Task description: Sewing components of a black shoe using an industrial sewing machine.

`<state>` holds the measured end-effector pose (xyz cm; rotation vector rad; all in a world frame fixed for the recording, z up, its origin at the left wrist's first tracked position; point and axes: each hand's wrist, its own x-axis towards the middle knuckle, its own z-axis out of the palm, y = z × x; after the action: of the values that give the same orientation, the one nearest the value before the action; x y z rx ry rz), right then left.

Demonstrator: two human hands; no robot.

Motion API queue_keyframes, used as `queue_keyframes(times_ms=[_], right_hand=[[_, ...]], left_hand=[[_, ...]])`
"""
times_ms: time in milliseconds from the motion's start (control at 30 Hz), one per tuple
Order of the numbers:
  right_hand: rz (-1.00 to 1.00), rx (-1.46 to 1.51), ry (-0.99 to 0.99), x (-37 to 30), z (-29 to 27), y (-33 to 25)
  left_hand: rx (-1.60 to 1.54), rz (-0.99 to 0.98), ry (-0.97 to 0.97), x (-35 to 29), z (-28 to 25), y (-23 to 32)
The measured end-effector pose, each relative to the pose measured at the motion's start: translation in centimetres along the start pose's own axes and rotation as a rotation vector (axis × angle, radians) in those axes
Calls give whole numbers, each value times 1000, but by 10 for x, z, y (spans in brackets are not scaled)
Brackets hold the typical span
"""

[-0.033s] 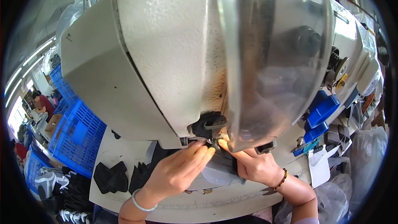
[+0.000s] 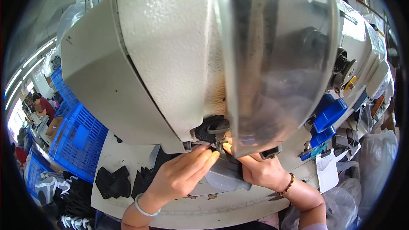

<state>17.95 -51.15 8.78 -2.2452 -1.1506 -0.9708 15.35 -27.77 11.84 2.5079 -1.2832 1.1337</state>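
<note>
A large cream sewing machine (image 2: 170, 38) fills the middle of the view. Both of my hands meet under its head, close to the needle and presser foot (image 2: 219, 138). The fingers of my left hand (image 2: 183, 172) are pressed together on a small black fabric piece (image 2: 215, 148), mostly hidden by the fingertips. From the other side, my right hand (image 2: 264, 172) pinches the same dark work, its fingertips partly behind the clear guard (image 2: 281, 81). A smooth grey surface (image 2: 223, 179) lies beneath the hands; whether it is fabric or machine plate is unclear.
Black cut pieces (image 2: 113, 182) lie on the white table (image 2: 191, 213), left of my hands. Blue crates (image 2: 79, 140) stand at the left, above a heap of black-and-grey gloves (image 2: 72, 196). On the right are blue holders (image 2: 328, 117) and plastic bags (image 2: 377, 166). A person (image 2: 44, 105) works far left.
The machine and its guard sit slightly farther left in the picture. Both hands keep the same hold near the needle.
</note>
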Motion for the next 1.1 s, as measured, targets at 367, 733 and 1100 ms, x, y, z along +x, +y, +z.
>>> queue_keyframes(times_ms=[367, 733, 1100], right_hand=[[59, -108, -34, -1, -14, -33], [-157, -231, -29, 2, 4, -41], [-143, -185, 0, 2, 8, -41]], left_hand=[[-339, -170, 132, -14, 9, -11], [-169, -228, 66, -6, -7, -14], [-85, -122, 35, -9, -7, -19]])
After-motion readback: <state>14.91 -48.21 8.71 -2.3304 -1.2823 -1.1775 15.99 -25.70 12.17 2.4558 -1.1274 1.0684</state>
